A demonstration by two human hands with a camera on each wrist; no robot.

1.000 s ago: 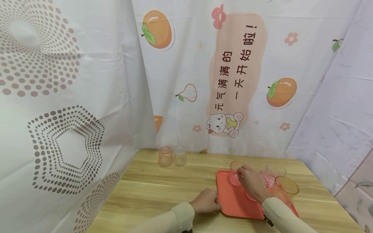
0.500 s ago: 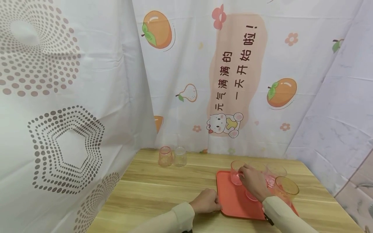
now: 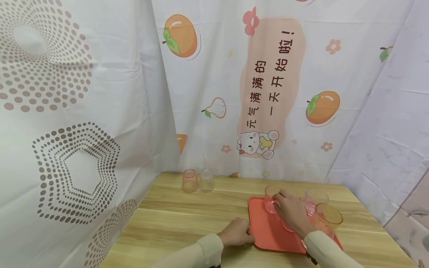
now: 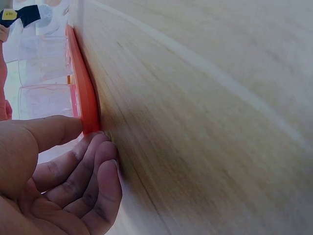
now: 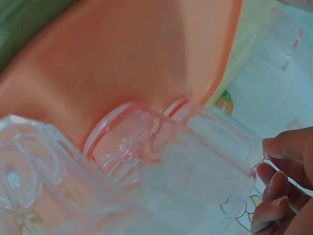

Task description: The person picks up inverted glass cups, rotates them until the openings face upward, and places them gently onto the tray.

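Observation:
At the tray's left edge, my left hand (image 3: pixel 236 231) grips the rim of the red tray (image 3: pixel 268 236). The left wrist view shows the thumb above the tray's rim (image 4: pixel 87 105) and curled fingers below it. My right hand (image 3: pixel 293 210) pinches the upper rim of a pink see-through cup (image 3: pixel 269 205) at the tray's back left corner. In the right wrist view, thumb and index finger meet at that cup's rim (image 5: pixel 220 131). Another pink cup (image 3: pixel 287 225) stands beneath the right hand, partly hidden. Cups farther right include a yellow-rimmed cup (image 3: pixel 330 216).
Two see-through cups, one pink (image 3: pixel 190 182) and one colourless (image 3: pixel 207 182), stand apart at the table's back left. Clear cups (image 3: pixel 316 197) crowd the tray's back right. Printed curtains (image 3: pixel 207 141) hang behind and beside the wooden table (image 3: pixel 157 219).
The head view has tilted slightly. Both hands, the tray and the cups stay in almost the same places, and the pinched pink cup has barely shifted.

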